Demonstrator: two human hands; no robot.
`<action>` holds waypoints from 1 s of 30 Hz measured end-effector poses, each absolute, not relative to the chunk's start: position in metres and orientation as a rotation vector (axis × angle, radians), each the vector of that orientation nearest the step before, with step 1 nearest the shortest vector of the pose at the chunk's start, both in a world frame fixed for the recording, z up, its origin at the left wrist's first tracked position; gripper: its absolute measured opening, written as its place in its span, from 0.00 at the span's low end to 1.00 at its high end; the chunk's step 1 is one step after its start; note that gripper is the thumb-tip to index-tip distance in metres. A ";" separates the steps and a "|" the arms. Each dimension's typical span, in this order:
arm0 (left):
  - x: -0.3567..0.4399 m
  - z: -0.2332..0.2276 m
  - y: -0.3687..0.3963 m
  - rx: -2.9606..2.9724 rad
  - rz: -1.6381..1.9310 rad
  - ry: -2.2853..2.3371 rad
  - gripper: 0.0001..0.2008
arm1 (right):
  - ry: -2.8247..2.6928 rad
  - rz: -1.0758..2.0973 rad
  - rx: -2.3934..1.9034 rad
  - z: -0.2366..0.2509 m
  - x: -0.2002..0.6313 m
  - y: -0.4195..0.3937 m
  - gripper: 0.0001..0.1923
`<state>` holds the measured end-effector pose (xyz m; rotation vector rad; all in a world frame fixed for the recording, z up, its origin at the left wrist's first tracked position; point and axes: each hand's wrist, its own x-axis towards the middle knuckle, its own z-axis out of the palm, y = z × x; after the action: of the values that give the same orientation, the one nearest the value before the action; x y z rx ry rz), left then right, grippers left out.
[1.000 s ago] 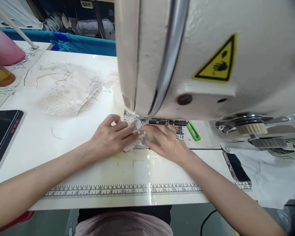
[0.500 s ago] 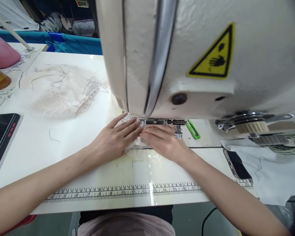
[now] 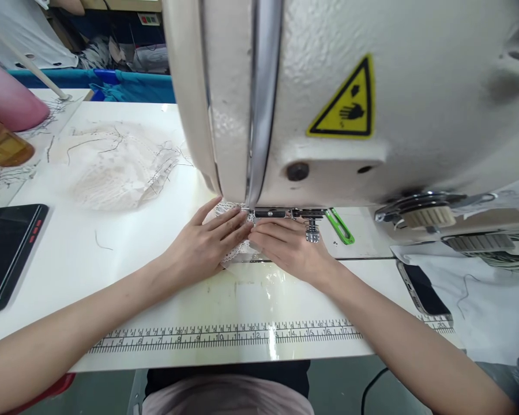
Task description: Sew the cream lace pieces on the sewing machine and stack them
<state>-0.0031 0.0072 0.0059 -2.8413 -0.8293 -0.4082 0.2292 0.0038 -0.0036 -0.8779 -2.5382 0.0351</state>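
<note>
Left hand: on my feed the left hand (image 3: 203,242) lies palm down with fingers spread and unclenched, fingertips on the lace, pointing toward 2 o'clock.
Right hand: the right hand (image 3: 289,248) points toward 10 o'clock, fingers together, tips near the left's; I cannot tell whether it pinches anything.
Lace: I see the white openwork lace (image 3: 237,252), scallop-edged, between and beneath the hands, just below the metal presser parts (image 3: 270,213); much of it is covered.
Sewing machine: from the lace, the pale sewing machine (image 3: 320,34) fills 12 to 2 o'clock, bearing a yellow warning triangle (image 3: 350,106).
Table: I have a glossy white table (image 3: 225,300), with a printed ruler (image 3: 225,337) along its edge at 6 o'clock.
Right side: a green-handled tool (image 3: 341,226) at 3 o'clock; a phone (image 3: 424,291) farther out, beside white cloth (image 3: 493,311).
Left side: a black device (image 3: 11,253) at 9; a sheer fabric heap (image 3: 112,173) with dark threads at 10, a pink cone (image 3: 12,98) beyond.
Room: teal cloth (image 3: 134,86) hangs behind the table at 11.
</note>
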 end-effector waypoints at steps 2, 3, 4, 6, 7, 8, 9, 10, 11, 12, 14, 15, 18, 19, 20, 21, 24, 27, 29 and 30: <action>-0.003 0.006 0.007 -2.844 -0.414 -0.835 0.25 | -2.532 0.033 -0.884 -0.004 0.230 0.004 0.11; -0.002 0.006 0.007 -2.842 -0.417 -0.834 0.25 | -2.530 0.033 -0.885 -0.004 0.230 0.005 0.10; -0.002 0.006 0.007 -2.839 -0.420 -0.833 0.25 | -2.529 0.035 -0.887 -0.003 0.230 0.005 0.10; -0.002 0.006 0.007 -2.828 -0.419 -0.826 0.24 | -2.537 0.022 -0.895 -0.003 0.231 0.005 0.10; -0.002 0.006 0.007 -2.824 -0.415 -0.823 0.24 | -2.543 0.005 -0.899 -0.002 0.231 0.005 0.10; -0.002 0.006 0.008 -2.820 -0.411 -0.822 0.23 | -2.547 -0.018 -0.910 -0.001 0.231 0.005 0.10; -0.002 0.006 0.008 -2.818 -0.411 -0.822 0.23 | -2.544 -0.050 -0.931 -0.001 0.231 0.004 0.10; -0.002 0.006 0.008 -2.817 -0.413 -0.823 0.23 | -2.532 -0.090 -0.958 0.000 0.230 0.003 0.10; -0.002 0.006 0.008 -2.818 -0.416 -0.827 0.24 | -2.514 -0.134 -0.989 0.000 0.230 0.002 0.10; -0.001 0.006 0.008 -2.821 -0.418 -0.834 0.24 | -2.491 -0.174 -1.022 0.001 0.230 0.001 0.10; 0.000 0.007 0.008 -2.833 -0.418 -0.855 0.25 | -2.447 -0.226 -1.076 0.002 0.229 0.000 0.10; 0.001 0.007 0.008 -2.840 -0.414 -0.868 0.25 | -2.433 -0.231 -1.090 0.003 0.229 0.000 0.10; 0.002 0.008 0.009 -2.855 -0.403 -0.895 0.26 | -2.452 -0.171 -1.095 0.009 0.228 -0.001 0.11; 0.002 0.008 0.009 -2.857 -0.397 -0.902 0.26 | -2.463 -0.150 -1.095 0.011 0.228 -0.001 0.11; 0.002 0.008 0.009 -2.856 -0.390 -0.909 0.26 | -2.467 -0.140 -1.101 0.012 0.228 0.000 0.11; 0.002 0.008 0.009 -2.852 -0.383 -0.916 0.26 | -2.464 -0.141 -1.106 0.013 0.228 0.000 0.11; 0.001 0.007 0.008 -2.827 -0.413 -0.886 0.25 | -2.472 -0.158 -1.032 0.008 0.230 0.003 0.09; -0.002 0.006 0.007 -2.827 -0.486 -0.771 0.22 | -2.532 -0.141 -0.893 -0.002 0.231 0.007 0.10; -0.005 0.007 0.008 -2.839 -0.498 -0.718 0.21 | -2.565 -0.162 -0.883 -0.006 0.230 0.008 0.10; -0.007 0.007 0.009 -2.846 -0.494 -0.704 0.21 | -2.579 -0.180 -0.897 -0.007 0.230 0.007 0.11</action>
<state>-0.0066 0.0088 0.0072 -2.8457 -0.7044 -0.4945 0.2298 0.0070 -0.0067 -0.8966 -2.5790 -0.1796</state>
